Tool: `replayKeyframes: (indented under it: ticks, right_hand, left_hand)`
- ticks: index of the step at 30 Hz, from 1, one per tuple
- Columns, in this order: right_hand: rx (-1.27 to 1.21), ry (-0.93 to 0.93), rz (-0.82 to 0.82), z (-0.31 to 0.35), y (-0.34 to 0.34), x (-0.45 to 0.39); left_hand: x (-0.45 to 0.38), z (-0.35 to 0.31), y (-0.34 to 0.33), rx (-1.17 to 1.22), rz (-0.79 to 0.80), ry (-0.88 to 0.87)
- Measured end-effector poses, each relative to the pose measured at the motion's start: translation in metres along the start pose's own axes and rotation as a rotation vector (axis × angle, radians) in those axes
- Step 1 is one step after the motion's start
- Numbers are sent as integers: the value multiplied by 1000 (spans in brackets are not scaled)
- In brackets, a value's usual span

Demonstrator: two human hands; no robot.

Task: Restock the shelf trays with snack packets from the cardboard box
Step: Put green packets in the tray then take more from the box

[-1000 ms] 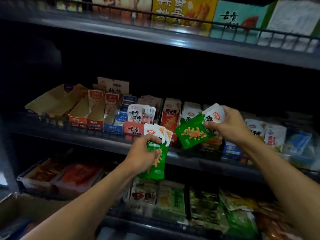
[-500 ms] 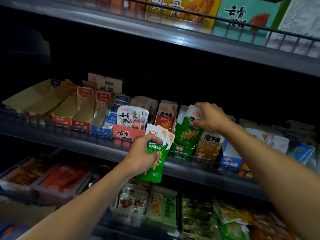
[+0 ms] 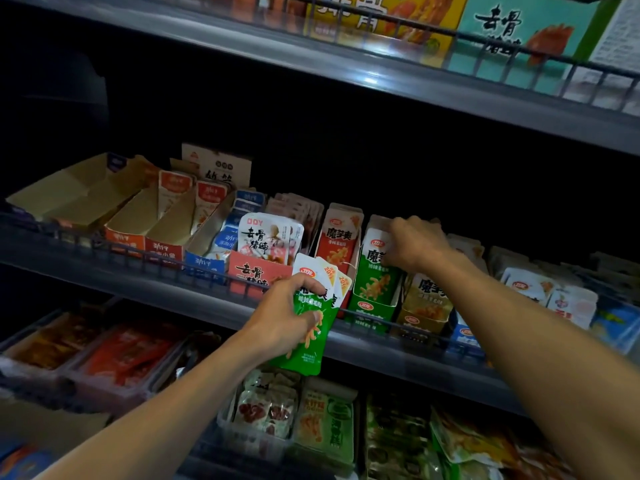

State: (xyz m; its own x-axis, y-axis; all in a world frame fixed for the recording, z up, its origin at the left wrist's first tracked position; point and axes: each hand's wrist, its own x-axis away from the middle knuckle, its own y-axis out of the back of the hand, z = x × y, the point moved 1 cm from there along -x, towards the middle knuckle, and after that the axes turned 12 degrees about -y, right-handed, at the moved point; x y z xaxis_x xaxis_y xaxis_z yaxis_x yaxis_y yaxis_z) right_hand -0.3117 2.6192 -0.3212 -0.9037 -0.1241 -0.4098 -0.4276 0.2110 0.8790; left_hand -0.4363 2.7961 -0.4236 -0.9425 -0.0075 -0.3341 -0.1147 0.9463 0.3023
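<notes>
1. Holding a small bunch of green snack packets [image 3: 313, 327], the left hand [image 3: 282, 318] has its fingers curled round them, just near the middle shelf [image 3: 194, 299]. The packets have white tops and fan out a little.
2. Reaching into the green tray [image 3: 372, 308] on that shelf, the right hand [image 3: 414, 245] rests on the top of one green packet [image 3: 375, 268] that stands upright in the tray. Its fingers are bent over the packet's white top, but I cannot tell how tightly they hold it.
3. Left of the green tray stands a red packet [image 3: 341, 239] in its own tray. Right of it is a tan tray [image 3: 424, 306] with packets inside.
4. Further left is a red tray [image 3: 256, 271] with white packets, then a blue tray [image 3: 204, 263], then orange trays [image 3: 143, 240] that look almost bare.
5. On the shelf below, more packets lie in clear tubs [image 3: 263, 420].
6. A corner of the cardboard box [image 3: 45, 427] shows at the near left.
7. Big boxes [image 3: 519, 29] stand on the top shelf.
</notes>
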Motion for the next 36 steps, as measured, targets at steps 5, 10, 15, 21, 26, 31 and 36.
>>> replayKeyframes:
  ticks: [5, 10, 15, 21, 26, 31, 36]
  right_hand:
    - [39, 17, -25, 2, -5, -1]
    - [-154, 76, -211, -2, 11, 10]
    - [-774, 196, 135, 16, 26, 57]
    - [-1036, 155, 517, 12, 22, 87]
    - [-1194, 48, 597, -7, 25, 92]
    - [-1103, 116, 604, -19, 37, 94]
    - [-1001, 16, 335, -52, 53, 68]
  left_hand:
    - [4, -7, 2, 1, 7, -46]
    - [8, -10, 1, 72, -24, -57]
    - [16, -17, 5, 42, -11, -33]
    - [27, -34, 0, 68, 30, -82]
    - [31, -36, -6, 81, 40, -66]
    - [21, -47, -19, 75, 97, -106]
    - [4, -47, -29, -304, 20, -181]
